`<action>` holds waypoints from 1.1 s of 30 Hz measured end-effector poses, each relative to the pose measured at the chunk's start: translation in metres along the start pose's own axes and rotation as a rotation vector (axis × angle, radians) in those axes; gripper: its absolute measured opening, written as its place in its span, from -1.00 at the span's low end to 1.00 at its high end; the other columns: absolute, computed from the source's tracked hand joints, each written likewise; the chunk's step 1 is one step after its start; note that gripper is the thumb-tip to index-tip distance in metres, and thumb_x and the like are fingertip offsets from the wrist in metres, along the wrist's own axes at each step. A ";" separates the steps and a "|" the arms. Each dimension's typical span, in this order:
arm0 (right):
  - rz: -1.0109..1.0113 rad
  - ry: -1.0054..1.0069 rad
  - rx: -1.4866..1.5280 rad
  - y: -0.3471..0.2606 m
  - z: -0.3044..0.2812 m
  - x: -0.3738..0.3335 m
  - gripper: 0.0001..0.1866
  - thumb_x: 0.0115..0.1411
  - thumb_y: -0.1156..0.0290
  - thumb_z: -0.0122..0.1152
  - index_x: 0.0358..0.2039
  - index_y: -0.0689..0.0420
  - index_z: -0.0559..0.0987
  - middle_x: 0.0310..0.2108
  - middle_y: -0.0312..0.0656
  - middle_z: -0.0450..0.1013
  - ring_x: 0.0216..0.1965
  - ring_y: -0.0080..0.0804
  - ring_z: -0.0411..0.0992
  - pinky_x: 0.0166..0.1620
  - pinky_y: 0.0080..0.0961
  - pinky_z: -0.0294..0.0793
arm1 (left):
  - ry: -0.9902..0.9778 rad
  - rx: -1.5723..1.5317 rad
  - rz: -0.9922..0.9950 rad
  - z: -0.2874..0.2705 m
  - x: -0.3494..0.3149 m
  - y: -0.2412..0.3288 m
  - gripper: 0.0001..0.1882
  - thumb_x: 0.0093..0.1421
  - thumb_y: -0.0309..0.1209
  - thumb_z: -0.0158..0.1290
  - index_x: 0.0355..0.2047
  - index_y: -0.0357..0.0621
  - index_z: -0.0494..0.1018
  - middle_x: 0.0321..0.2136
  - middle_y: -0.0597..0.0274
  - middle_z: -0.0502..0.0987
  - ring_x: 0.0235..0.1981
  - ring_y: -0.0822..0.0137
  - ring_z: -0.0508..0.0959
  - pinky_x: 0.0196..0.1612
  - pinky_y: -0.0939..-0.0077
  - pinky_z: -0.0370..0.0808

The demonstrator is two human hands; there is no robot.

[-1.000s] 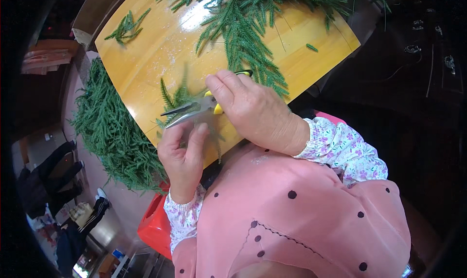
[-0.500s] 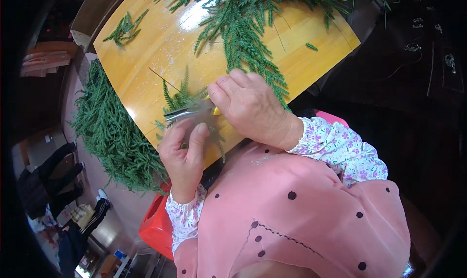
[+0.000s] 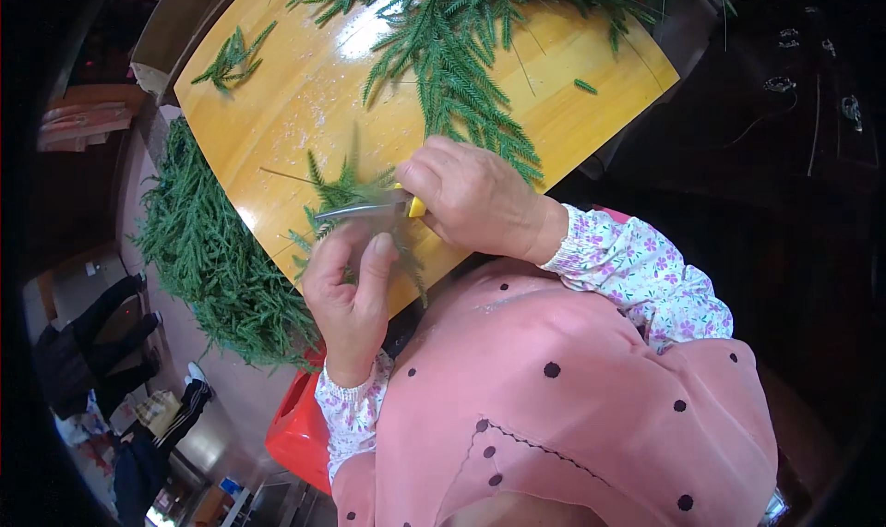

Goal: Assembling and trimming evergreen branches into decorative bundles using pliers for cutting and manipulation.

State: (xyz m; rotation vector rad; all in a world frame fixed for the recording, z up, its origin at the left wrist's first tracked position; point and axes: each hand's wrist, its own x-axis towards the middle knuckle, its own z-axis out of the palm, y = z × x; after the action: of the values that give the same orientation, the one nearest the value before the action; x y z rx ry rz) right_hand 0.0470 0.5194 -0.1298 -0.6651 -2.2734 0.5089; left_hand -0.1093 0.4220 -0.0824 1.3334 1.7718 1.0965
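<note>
A worker in a pink, black-dotted apron (image 3: 591, 379) and floral sleeves (image 3: 637, 264) bends over artificial-looking greenery at a yellow wooden worktop (image 3: 305, 84). The right hand (image 3: 484, 206) is wrapped firmly around a pair of yellow-handled pliers (image 3: 360, 210), whose metal jaws point to the left and look nearly closed, lying across a green sprig (image 3: 337, 193) near the worktop's front edge. The left hand (image 3: 343, 292) is half closed just below the pliers, thumb and forefinger slightly apart beside the sprig's stems; blur at the fingertips leaves it impossible to tell whether they pinch anything. A thin brown stem (image 3: 286, 173) juts out leftward above the pliers. The step in hand appears to be working the sprig's stems with the tool, by gripping, bending or snipping, though which of these cannot be told. From this pose, the next move seems to call for a steady sprig, a controlled squeeze from the right, and left fingertips kept clear of the metal. A large spray of branches (image 3: 461, 75) covers the far side of the worktop, with a small cutting (image 3: 233, 61) toward its far left corner and a short green scrap (image 3: 585, 86) to the right. Beside the worktop, at left, rises a thick heap of greenery (image 3: 217, 250).
</note>
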 end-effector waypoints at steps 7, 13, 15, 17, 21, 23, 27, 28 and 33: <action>0.492 -0.016 0.569 -0.001 -0.024 0.008 -0.77 0.14 0.37 0.16 -0.27 0.23 0.41 -0.40 -0.20 0.41 -0.32 -0.38 0.44 -0.30 -0.49 0.45 | 0.140 -0.278 0.049 -0.009 0.008 0.008 -0.88 0.18 -0.53 0.08 -0.28 -0.33 0.49 -0.38 0.18 0.52 -0.38 0.38 0.48 -0.26 0.56 0.39; 0.810 0.145 1.268 0.017 -0.046 0.002 -0.69 0.31 0.18 0.04 -0.20 0.21 0.43 -0.33 -0.26 0.46 -0.30 -0.58 0.44 -0.25 -0.62 0.43 | 0.327 0.127 0.283 -0.069 0.055 0.005 -0.74 0.21 -0.52 0.06 -0.09 -0.34 0.44 -0.26 0.14 0.52 -0.19 0.36 0.50 -0.13 0.55 0.41; 0.804 0.207 1.219 0.017 -0.043 -0.002 -0.71 0.32 0.19 0.02 -0.21 0.20 0.44 -0.35 -0.28 0.46 -0.33 -0.60 0.42 -0.27 -0.65 0.41 | 0.301 0.428 0.407 -0.071 0.077 -0.002 -0.69 0.19 -0.49 0.08 -0.05 -0.33 0.42 -0.24 0.11 0.52 -0.17 0.32 0.51 -0.11 0.51 0.41; 0.799 0.232 1.200 0.015 -0.042 -0.005 -0.71 0.32 0.20 0.01 -0.21 0.19 0.45 -0.36 -0.28 0.46 -0.35 -0.62 0.41 -0.28 -0.66 0.40 | 0.328 0.789 0.552 -0.062 0.095 -0.009 -0.70 0.16 -0.46 0.12 -0.11 -0.31 0.45 -0.26 0.08 0.51 -0.22 0.25 0.51 -0.13 0.45 0.41; 0.725 0.159 0.863 0.013 -0.037 -0.009 -0.73 0.32 0.21 0.02 -0.22 0.18 0.45 -0.39 -0.32 0.46 -0.36 -0.66 0.38 -0.30 -0.69 0.36 | 0.290 0.825 0.530 -0.046 0.076 -0.005 -0.74 0.09 -0.41 0.17 -0.23 -0.28 0.49 -0.32 0.08 0.51 -0.29 0.16 0.50 -0.17 0.38 0.42; 0.645 0.133 0.630 0.017 -0.031 -0.011 -0.74 0.32 0.22 0.02 -0.23 0.18 0.45 -0.39 -0.32 0.46 -0.45 -0.69 0.34 -0.38 -0.72 0.31 | 0.262 0.750 0.486 -0.037 0.064 -0.004 -0.76 0.07 -0.39 0.18 -0.28 -0.27 0.50 -0.34 0.08 0.50 -0.32 0.14 0.49 -0.19 0.36 0.42; 0.699 0.033 0.825 0.007 -0.034 0.000 -0.76 0.32 0.23 0.04 -0.23 0.17 0.46 -0.39 -0.32 0.47 -0.57 -0.73 0.27 -0.50 -0.75 0.24 | -0.026 0.651 0.176 -0.029 0.045 -0.011 -0.79 0.04 -0.41 0.20 -0.33 -0.23 0.50 -0.45 0.15 0.50 -0.39 0.18 0.50 -0.26 0.37 0.42; 0.746 -0.009 0.978 0.004 -0.034 0.002 -0.76 0.31 0.24 0.04 -0.24 0.17 0.46 -0.40 -0.32 0.48 -0.61 -0.74 0.25 -0.54 -0.76 0.21 | -0.078 0.615 0.151 -0.028 0.042 -0.011 -0.79 0.02 -0.42 0.21 -0.33 -0.23 0.50 -0.46 0.15 0.50 -0.40 0.19 0.50 -0.28 0.37 0.42; 0.814 -0.079 1.118 -0.009 -0.024 0.006 -0.77 0.31 0.25 0.05 -0.25 0.17 0.46 -0.40 -0.32 0.49 -0.69 -0.76 0.17 -0.61 -0.77 0.16 | 0.009 0.484 0.211 -0.036 0.031 -0.013 -0.83 0.00 -0.47 0.20 -0.35 -0.18 0.52 -0.47 0.20 0.52 -0.41 0.20 0.51 -0.26 0.37 0.42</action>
State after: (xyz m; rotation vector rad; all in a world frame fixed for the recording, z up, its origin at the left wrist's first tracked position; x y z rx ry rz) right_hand 0.0582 0.5199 -0.1057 -0.9012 -1.3052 1.9806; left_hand -0.1542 0.4423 -0.0791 1.8367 2.0190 0.8018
